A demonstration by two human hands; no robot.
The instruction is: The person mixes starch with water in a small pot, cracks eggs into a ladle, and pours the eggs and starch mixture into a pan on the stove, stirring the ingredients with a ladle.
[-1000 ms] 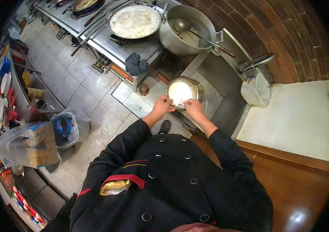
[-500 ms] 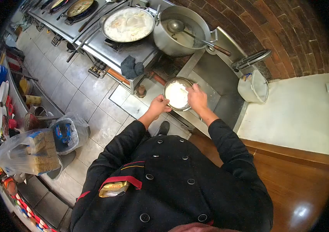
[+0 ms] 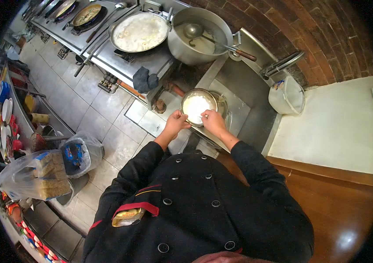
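Note:
Above the near edge of the sink, a round metal bowl holds a white, powdery or creamy mass. My left hand grips the bowl's near left rim between thumb and fingers. At the near right rim is my right hand, its fingers closed in a pinch over the white contents. What those fingers hold, if anything, is too small to make out. Behind the bowl, partly covered by it, another metal vessel shows in the sink.
Beyond the sink stand a large pot with a ladle and a wide pan of whitish food on the stove. A dark cloth hangs at the stove corner. A white bucket sits right; a bagged bin left.
My right hand has moved from the bowl's right side down toward its near rim. The bowl has shifted slightly left, showing more of the vessel behind. My left hand keeps its hold.

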